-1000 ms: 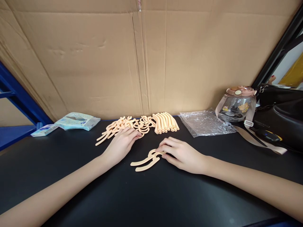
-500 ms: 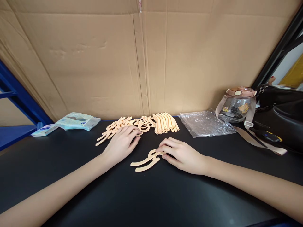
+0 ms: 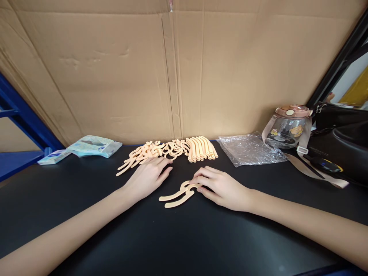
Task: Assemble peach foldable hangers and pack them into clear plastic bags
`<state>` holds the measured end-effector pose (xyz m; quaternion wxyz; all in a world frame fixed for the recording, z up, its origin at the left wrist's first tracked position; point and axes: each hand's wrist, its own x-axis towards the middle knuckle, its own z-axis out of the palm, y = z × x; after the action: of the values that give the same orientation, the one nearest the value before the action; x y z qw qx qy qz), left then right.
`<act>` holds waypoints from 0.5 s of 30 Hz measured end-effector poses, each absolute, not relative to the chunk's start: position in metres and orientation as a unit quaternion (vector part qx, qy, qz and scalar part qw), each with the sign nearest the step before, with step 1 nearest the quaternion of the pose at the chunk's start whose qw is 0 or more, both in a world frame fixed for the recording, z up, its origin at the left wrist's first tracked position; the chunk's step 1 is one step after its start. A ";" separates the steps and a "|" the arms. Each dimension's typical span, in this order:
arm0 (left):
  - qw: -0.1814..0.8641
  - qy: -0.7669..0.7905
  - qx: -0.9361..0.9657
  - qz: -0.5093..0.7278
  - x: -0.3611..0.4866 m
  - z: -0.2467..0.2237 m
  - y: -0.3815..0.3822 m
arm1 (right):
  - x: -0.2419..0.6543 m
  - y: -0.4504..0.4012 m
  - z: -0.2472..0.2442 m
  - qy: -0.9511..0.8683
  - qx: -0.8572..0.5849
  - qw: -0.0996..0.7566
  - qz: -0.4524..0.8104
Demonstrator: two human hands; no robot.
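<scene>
My right hand (image 3: pixel 219 188) has its fingertips and thumb closed on the upper end of two curved beige hanger pieces (image 3: pixel 179 197), which lie on the black table. Their long ends point left, while their gripped ends are partly hidden by the fingers. My left hand (image 3: pixel 148 177) rests palm down, thumb apart from the fingers, with nothing visible in it. Just beyond its fingertips lies a loose pile of beige hooked hanger pieces (image 3: pixel 139 152); the hand covers some of its front edge. To the right of that pile, slim hanger arms (image 3: pixel 201 148) are lined up side by side.
A clear plastic bag (image 3: pixel 250 149) lies at the right back, near a strapped water bottle (image 3: pixel 287 128) and a black bag (image 3: pixel 345 142). Tissue packs (image 3: pixel 93 146) lie at the left. Cardboard (image 3: pixel 115 76) walls off the back of the table (image 3: pixel 172 241).
My left hand has drawn back slightly from the pile, and a ring-shaped part by its fingertips shows more clearly. The right hand and its pieces stay almost still.
</scene>
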<state>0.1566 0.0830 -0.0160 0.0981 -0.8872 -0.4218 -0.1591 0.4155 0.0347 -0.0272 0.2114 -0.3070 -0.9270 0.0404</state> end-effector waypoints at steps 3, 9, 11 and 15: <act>0.092 -0.421 -0.889 -0.158 0.156 -0.016 0.084 | 0.415 0.035 -0.027 -0.927 -0.306 0.211 0.038; 0.088 -0.410 -0.893 -0.165 0.156 -0.017 0.085 | 0.413 0.033 -0.026 -0.921 -0.314 0.227 0.027; 0.093 -0.406 -0.893 -0.170 0.155 -0.017 0.085 | 0.413 0.033 -0.023 -0.912 -0.326 0.249 0.009; 0.104 -0.388 -0.899 -0.173 0.153 -0.017 0.085 | 0.404 0.045 -0.005 -0.887 -0.372 0.268 -0.049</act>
<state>0.1530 0.0853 -0.0173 0.1040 -0.8994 -0.3876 -0.1732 0.4043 0.0447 -0.0054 0.2678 -0.3723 -0.8873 -0.0486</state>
